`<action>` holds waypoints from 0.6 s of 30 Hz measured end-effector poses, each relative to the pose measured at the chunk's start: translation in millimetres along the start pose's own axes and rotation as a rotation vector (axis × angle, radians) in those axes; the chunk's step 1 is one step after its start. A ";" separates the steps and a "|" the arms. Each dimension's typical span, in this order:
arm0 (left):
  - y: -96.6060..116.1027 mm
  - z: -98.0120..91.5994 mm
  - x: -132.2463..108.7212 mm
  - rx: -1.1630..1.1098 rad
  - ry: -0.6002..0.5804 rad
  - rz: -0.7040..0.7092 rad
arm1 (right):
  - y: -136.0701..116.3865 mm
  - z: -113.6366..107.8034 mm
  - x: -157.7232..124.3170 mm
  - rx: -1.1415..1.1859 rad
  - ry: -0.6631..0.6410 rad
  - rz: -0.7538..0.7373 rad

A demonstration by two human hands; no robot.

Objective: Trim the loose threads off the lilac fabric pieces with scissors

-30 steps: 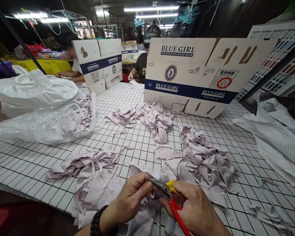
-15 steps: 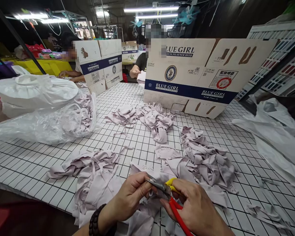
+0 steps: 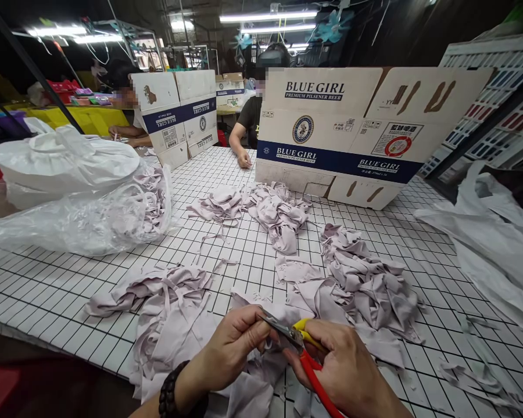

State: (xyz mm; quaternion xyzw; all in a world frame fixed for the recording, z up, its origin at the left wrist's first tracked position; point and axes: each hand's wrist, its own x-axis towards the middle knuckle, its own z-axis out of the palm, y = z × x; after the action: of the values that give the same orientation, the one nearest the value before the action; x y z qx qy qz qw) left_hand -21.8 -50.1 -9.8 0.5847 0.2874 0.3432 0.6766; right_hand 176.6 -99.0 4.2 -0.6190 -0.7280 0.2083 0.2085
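Near edge of the white grid-lined table (image 3: 91,273), two bare hands close together over a pale lilac fabric piece (image 3: 253,389). Left hand (image 3: 235,348), dark beaded bracelet (image 3: 169,397) on the wrist, pinches the fabric between thumb and fingers right at the blade tips. Right hand (image 3: 348,371) is wrapped round the red-and-yellow handled scissors (image 3: 298,342); metal blades point left toward the left hand's fingertips, blades look nearly closed, fabric between them too bunched to tell exactly. Fabric drapes down over the near table edge below both hands.

Left of the hands: heap of cut lilac strips and scraps (image 3: 165,307). Right of the hands, just beyond: bigger crumpled pile of lilac fabric pieces (image 3: 366,284). Further back, mid-table: two smaller lilac piles (image 3: 274,212). Far left: clear plastic bag stuffed with lilac scraps (image 3: 91,217), with a white plastic-wrapped bundle (image 3: 65,159) on top behind it. Right edge: loose white plastic sheeting (image 3: 492,244).

Far side: flattened white-and-blue "Blue Girl" beer carton (image 3: 353,133) standing upright as a screen, a second similar carton (image 3: 178,113) far left. Behind them, another person in a dark shirt, hand (image 3: 244,159) resting on the table.
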 end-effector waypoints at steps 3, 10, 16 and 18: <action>-1.1 0.1 -0.2 -0.044 -0.004 -0.009 | 2.3 2.3 -0.4 0.017 -0.024 0.010; -3.0 -1.1 0.3 -0.102 0.013 -0.037 | 5.3 3.8 1.1 0.184 -0.104 0.080; -4.1 -4.4 1.2 -0.171 0.090 -0.065 | 30.4 12.6 11.7 0.751 -0.157 0.258; -6.2 -9.5 2.6 -0.246 0.138 -0.073 | 39.1 22.6 15.7 0.733 -0.133 0.350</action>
State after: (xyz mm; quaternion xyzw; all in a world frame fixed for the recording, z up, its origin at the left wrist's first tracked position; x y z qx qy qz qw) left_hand -27.0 -42.9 -17.2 0.4617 0.3100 0.3902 0.7338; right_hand 193.5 -78.8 -35.7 -0.6034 -0.5013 0.5256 0.3292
